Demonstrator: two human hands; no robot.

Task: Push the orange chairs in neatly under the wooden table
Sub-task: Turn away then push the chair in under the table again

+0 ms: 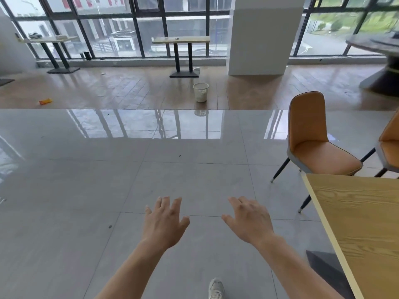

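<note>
An orange chair [311, 137] with dark legs stands at the right, just beyond the far corner of the wooden table [362, 223], its seat facing the table. A second orange chair [390, 143] is cut off by the right edge. My left hand [165, 221] and my right hand [248, 221] are stretched out over the grey floor, palms down, fingers spread. Neither hand holds or touches anything. Both are well to the left of the table and nearer than the chairs.
A white waste basket [200, 91] stands on the brown floor ahead. A white pillar [259, 39], two small tables [181, 41] by the windows and a round dark table [375, 46] at the far right lie beyond. My shoe [216, 289] shows below.
</note>
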